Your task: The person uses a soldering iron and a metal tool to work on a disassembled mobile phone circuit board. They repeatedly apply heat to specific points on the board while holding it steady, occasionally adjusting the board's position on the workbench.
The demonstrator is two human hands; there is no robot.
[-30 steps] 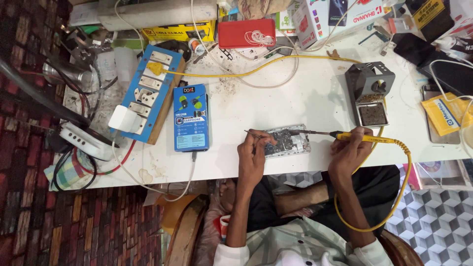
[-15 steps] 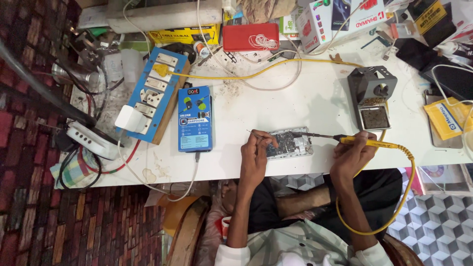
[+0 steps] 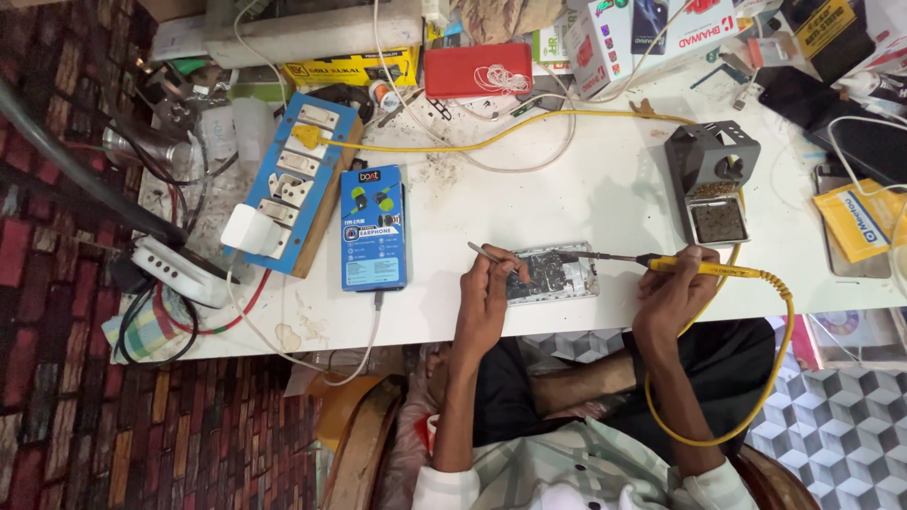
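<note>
Opened phone lies flat near the table's front edge, centre frame, where we brace it with our left hand, fingers pinched on thin tweezers, while our right hand grips the yellow soldering iron pen-fashion, tip over the board, its stand close behind for easy parking.
</note>
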